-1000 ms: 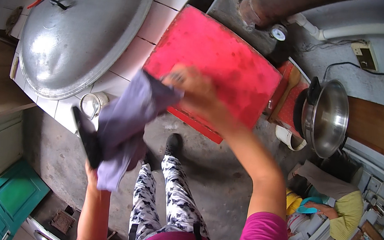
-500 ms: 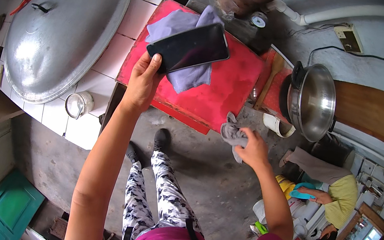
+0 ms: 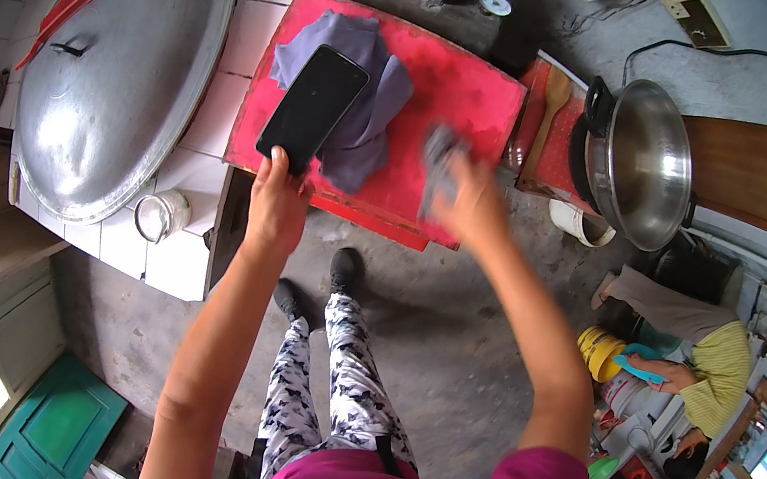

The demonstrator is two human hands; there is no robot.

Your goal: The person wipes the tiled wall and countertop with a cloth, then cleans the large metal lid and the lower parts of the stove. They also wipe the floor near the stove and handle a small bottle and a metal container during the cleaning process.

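A black smartphone is gripped at its lower end by my left hand, thumb on the screen. Under and beside it lies a crumpled purple-grey cloth on the red tabletop. My right hand is closed on a grey rag, blurred by motion, over the table's right front part. Whether the rag touches the surface I cannot tell.
At left, a large metal lid with a red brush covers part of the white tiled counter; a glass jar stands near its edge. Right of the table are a wooden spatula and a steel pot. Another person works at far right.
My right hand has brought the rag up and left, from beside the table to over it. The phone in my left hand has turned from slanting sideways to nearly upright.
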